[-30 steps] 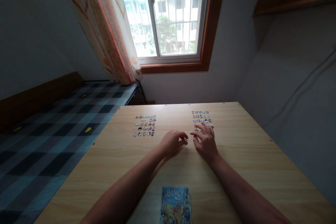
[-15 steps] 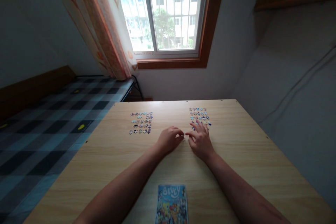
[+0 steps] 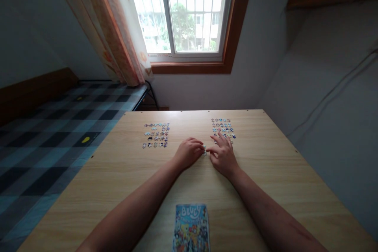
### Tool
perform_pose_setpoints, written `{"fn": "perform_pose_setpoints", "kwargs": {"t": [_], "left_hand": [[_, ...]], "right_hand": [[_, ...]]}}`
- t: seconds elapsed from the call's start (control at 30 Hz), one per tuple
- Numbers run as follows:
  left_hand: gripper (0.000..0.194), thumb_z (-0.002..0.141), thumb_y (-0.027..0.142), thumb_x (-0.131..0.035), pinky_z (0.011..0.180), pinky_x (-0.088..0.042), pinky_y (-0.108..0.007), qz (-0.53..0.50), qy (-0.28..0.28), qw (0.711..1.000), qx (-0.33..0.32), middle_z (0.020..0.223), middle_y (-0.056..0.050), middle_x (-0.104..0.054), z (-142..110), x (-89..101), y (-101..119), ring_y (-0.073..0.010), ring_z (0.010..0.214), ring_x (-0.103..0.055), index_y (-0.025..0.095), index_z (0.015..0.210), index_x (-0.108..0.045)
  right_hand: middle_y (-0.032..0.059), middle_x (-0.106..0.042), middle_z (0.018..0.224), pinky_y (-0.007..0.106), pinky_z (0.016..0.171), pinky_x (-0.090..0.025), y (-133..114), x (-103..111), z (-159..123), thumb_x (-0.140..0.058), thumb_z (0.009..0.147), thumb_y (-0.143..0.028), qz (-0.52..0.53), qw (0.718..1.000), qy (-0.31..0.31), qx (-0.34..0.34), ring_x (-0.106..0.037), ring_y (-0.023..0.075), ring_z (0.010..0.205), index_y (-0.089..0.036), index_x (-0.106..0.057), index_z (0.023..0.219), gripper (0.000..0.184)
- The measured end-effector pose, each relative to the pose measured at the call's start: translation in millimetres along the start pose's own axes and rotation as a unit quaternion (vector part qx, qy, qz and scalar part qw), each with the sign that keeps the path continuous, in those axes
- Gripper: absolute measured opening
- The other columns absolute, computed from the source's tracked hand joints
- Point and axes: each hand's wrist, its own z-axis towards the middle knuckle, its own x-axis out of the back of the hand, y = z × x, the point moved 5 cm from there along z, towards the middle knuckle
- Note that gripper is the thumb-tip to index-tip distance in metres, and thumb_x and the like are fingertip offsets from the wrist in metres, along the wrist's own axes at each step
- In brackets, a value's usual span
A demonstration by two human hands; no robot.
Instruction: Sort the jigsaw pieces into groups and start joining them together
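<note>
Near the middle of the table, a small cluster of pale jigsaw puzzle pieces (image 3: 204,150) lies between my two hands. My left hand (image 3: 189,152) is closed, its fingertips pressed on the left side of these pieces. From the other side my right hand (image 3: 223,157) reaches in with its index finger at the pieces, while its remaining fingers are spread. Rows of loose puzzle pieces (image 3: 158,134) are laid out at the back left. A second set of puzzle pieces (image 3: 221,125) sits at the back right, partly hidden behind my right hand.
A blue picture sheet marked "Bluey" (image 3: 191,226) lies at the table's near edge, between my forearms. The wooden table (image 3: 118,177) stands below a window (image 3: 195,15). To the left is a bed with a checked cover (image 3: 44,153). A cable (image 3: 327,94) runs along the right wall.
The whole view has shifted slightly. More of the pale pieces shows between my fingertips now. Both hands keep nearly the same place on the table.
</note>
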Motion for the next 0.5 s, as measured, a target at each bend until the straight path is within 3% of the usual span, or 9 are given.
{"fn": "perform_pose_setpoints", "kwargs": {"t": [0.5], "left_hand": [[0.017,0.089,0.027,-0.062,0.091,-0.049,-0.032,0.017,-0.021,0.999,-0.023,0.098,-0.002,-0.077,-0.6,1.5,5.7,-0.018,0.096,-0.065,0.026,0.088,-0.079]], "right_hand": [[0.0026,-0.055,0.144,0.069,0.115,-0.013,-0.2,-1.5,-1.5,-0.064,0.08,-0.014,0.006,1.0,-0.025,0.004,-0.03,0.0338,0.145,-0.033,-0.079,0.09,0.027]]}}
